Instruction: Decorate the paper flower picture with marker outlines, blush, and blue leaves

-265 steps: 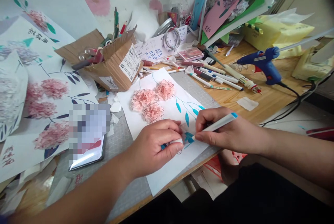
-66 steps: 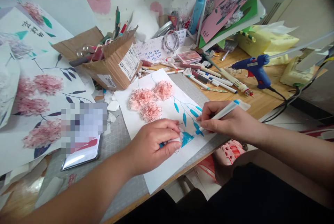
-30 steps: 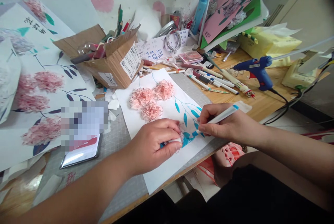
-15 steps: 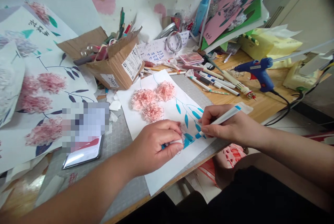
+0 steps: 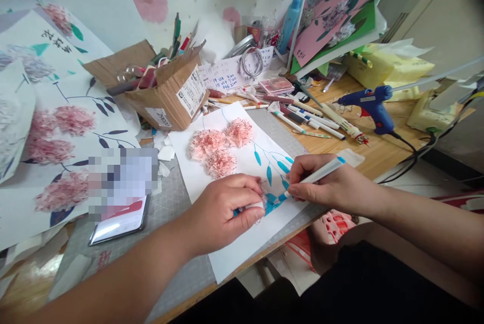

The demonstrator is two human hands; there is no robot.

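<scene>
My right hand (image 5: 321, 183) is closed round a white felt-tip marker (image 5: 323, 169) with a blue end. The marker's blue tip meets a blue painted leaf on the white sheet of paper (image 5: 234, 258). Resting on that sheet, my left hand (image 5: 232, 203) has curled fingers. Between its thumb and forefinger shows a small white piece, which looks like a marker cap (image 5: 254, 205); most of it is hidden. Three pink crinkled paper flowers (image 5: 221, 146) are fixed on the sheet above my left hand. Thin blue stems with blue leaves (image 5: 269, 175) run beside them.
A phone (image 5: 121, 218) lies on the grey mat at left, near finished flower pictures (image 5: 71, 147). Behind stands a cardboard box (image 5: 166, 92) of pens. Loose markers (image 5: 302, 117) and a blue glue gun (image 5: 372, 105) lie at right. The table edge runs close below the sheet.
The marker tip has moved slightly left and down along the blue leaf, and the blue patch there looks larger. My left hand has stayed in place.
</scene>
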